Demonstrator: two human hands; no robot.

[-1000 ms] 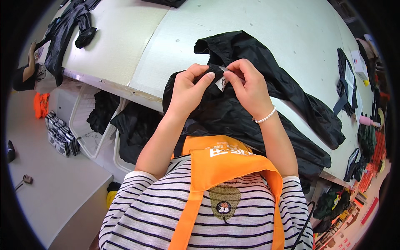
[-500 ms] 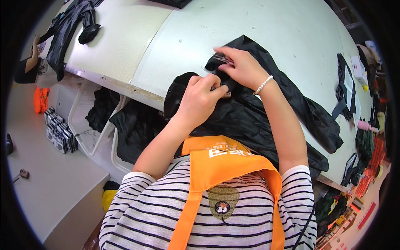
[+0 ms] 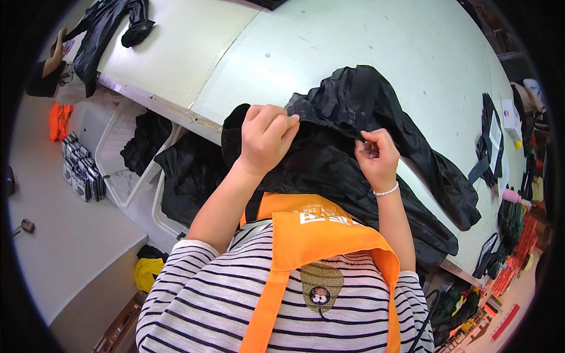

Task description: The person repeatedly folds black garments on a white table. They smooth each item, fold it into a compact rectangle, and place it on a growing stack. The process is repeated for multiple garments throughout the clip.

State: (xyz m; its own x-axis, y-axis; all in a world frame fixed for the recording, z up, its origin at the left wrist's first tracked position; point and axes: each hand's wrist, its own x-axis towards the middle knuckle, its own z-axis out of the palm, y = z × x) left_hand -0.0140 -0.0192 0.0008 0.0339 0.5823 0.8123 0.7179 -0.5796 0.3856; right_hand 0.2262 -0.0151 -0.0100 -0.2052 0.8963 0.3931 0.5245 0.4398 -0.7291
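A black garment (image 3: pixel 329 159) of thin, shiny cloth lies bunched on the white table in front of me, with a sleeve-like length stretching to the right. My left hand (image 3: pixel 265 138) is closed, pinching the garment's gathered edge between thumb and fingers. The same edge runs across to my right hand (image 3: pixel 378 157), which wears a pearl bracelet and has its fingertips closed on the cloth. Something small and shiny shows inside the right palm, too dark to name. Between both hands the edge is held stretched.
Bins of black cloth (image 3: pixel 147 141) stand below the table's left edge (image 3: pixel 194 117). Another person (image 3: pixel 50 73) is at the far left beside another black garment (image 3: pixel 106 29). Black strips (image 3: pixel 485 141), a white box (image 3: pixel 511 117) and a pink spool (image 3: pixel 515 197) lie along the right side.
My right hand, which held a thin metal tool by the cloth near my left hand, has moved right and nearer to me. The garment's edge is now spread between my hands.
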